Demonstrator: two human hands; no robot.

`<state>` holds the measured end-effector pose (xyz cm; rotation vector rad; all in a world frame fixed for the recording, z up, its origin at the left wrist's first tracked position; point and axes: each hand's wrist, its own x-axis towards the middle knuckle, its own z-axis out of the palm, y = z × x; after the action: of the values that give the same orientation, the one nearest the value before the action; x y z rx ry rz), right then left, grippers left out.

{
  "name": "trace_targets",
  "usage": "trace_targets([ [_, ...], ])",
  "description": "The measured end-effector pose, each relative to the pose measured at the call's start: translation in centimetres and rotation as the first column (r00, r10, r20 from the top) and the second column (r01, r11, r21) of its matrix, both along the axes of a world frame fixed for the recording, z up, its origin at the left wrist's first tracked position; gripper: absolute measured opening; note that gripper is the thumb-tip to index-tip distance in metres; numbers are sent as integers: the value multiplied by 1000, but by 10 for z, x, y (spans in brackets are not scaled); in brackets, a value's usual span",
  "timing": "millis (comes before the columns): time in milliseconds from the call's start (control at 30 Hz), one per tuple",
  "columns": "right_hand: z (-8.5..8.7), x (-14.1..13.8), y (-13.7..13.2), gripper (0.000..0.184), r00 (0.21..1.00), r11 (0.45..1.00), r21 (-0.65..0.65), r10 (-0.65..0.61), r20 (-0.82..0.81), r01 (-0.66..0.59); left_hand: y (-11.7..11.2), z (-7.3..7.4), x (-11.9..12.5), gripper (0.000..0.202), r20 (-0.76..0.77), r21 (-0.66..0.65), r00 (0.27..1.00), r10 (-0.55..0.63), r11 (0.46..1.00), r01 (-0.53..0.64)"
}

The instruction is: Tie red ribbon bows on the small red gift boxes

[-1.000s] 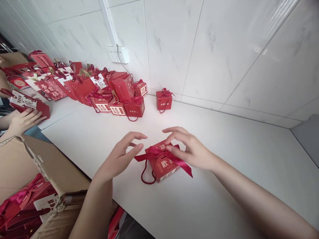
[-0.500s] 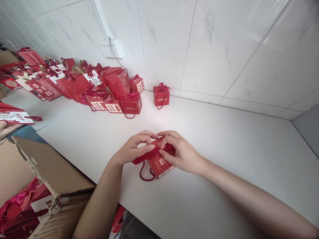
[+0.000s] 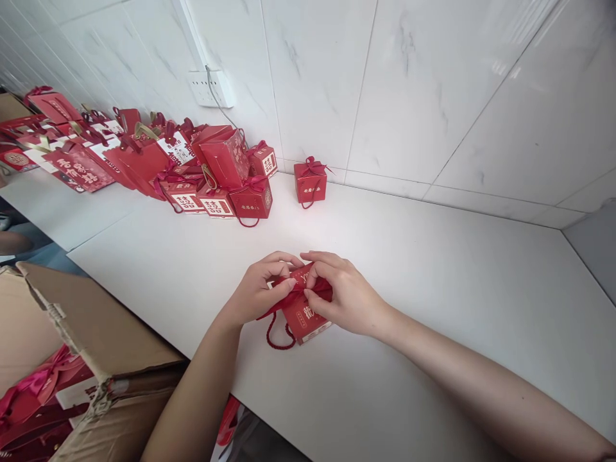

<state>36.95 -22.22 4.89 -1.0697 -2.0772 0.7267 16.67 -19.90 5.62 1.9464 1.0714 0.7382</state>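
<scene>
The red gift box (image 3: pixel 304 316) lies on the counter (image 3: pixel 409 308) directly on the person's side of the cube box (image 3: pixel 310 183), well apart from it and a touch to its left. What matters here is how the hands flank that gift box: the left hand (image 3: pixel 264 289) comes in from its left end, the right hand (image 3: pixel 344 292) from its right, and neither is nearer, since both meet at the ribbon (image 3: pixel 294 296) across its top. The left hand is narrow, thumb and forefinger seemingly pinching the ribbon just left of the middle; the right hand is narrow too, thumb and forefinger tips together on it beside the left thumb. The ribbon runs roughly sideways as seen from the cube box, from one hand to the other. The gift box's long axis I cannot tell, because the right hand covers that end. Its cord handle (image 3: pixel 279 348) loops out on the counter, farther from the cube box than the ribbon, below the left hand and apart from its fingers
</scene>
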Motion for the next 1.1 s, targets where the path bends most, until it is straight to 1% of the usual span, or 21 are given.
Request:
trace_targets([
  [100, 0, 0, -1, 7, 1000, 1000, 17, -3, 10, 2, -5, -2, 4, 26, -66, 156, 994, 87, 985, -76],
  [167, 0, 1, -1, 7, 1000, 1000, 23, -5, 15, 5, -8, -2, 4, 26, -131, 304, 979, 155, 946, -109],
  [233, 0, 1, -1, 6, 1000, 1000, 26, -10, 21, 9, -10, -2, 4, 23, -238, 462, 946, 220, 882, -89],
  [300, -1, 1, -1, 5, 999, 999, 28, -19, 27, 18, -11, -1, 3, 19, -343, 601, 893, 290, 799, -28],
  [367, -2, 0, -1, 4, 999, 999, 35, -29, 34, 27, -13, 1, 4, 16, -395, 689, 847, 355, 725, 17],
  [400, -3, -1, -2, 5, 999, 999, 39, -32, 36, 31, -13, 3, 4, 16, -404, 703, 835, 373, 711, 23],
  [433, -2, -1, -2, 5, 999, 999, 41, -28, 38, 27, -14, 4, 5, 16, -403, 696, 836, 373, 717, 16],
  [467, -1, 0, -1, 5, 999, 999, 42, -18, 37, 17, -14, 6, 5, 17, -394, 664, 848, 355, 748, -4],
  [500, 1, 1, -1, 5, 1000, 999, 40, -5, 30, 4, -15, 7, 5, 16, -369, 609, 871, 325, 793, -38],
  [567, 8, 8, 2, 10, 1000, 999, 21, 26, -1, -26, -16, 8, 3, 15, -271, 431, 924, 269, 892, -133],
  [600, 13, 13, 3, 15, 999, 999, -4, 33, -26, -33, -16, 7, 2, 17, -200, 324, 944, 262, 927, -188],
  [633, 17, 19, 6, 20, 998, 999, -42, 30, -51, -32, -16, 6, -1, 23, -123, 220, 954, 272, 945, -241],
  [700, 26, 31, 11, 25, 997, 988, -154, 1, -80, -14, -16, 3, -7, 33, 14, 62, 944, 328, 942, -329],
  [767, 31, 43, 17, 29, 998, 966, -258, -28, -61, 12, -16, 0, -12, 38, 64, -32, 919, 390, 921, -388],
  [833, 31, 50, 22, 32, 999, 945, -325, -32, -7, 28, -16, -1, -13, 41, 14, -73, 896, 444, 894, -442],
  [900, 28, 52, 24, 36, 999, 922, -386, -1, 46, 19, -17, 1, -10, 45, -58, -67, 877, 476, 875, -479],
  [933, 26, 51, 24, 38, 998, 908, -419, 27, 58, 0, -17, 3, -7, 45, -76, -58, 878, 473, 877, -478],
  [1000, 21, 47, 24, 38, 996, 882, -469, 76, 36, -51, -15, 6, -2, 41, -79, -52, 901, 427, 901, -432],
  [1067, 17, 43, 23, 36, 995, 873, -477, 98, -27, -99, -11, 7, 2, 34, -64, -57, 925, 374, 924, -377],
  [1100, 15, 41, 23, 34, 994, 876, -470, 94, -55, -109, -9, 8, 3, 33, -61, -57, 929, 366, 928, -369],
])
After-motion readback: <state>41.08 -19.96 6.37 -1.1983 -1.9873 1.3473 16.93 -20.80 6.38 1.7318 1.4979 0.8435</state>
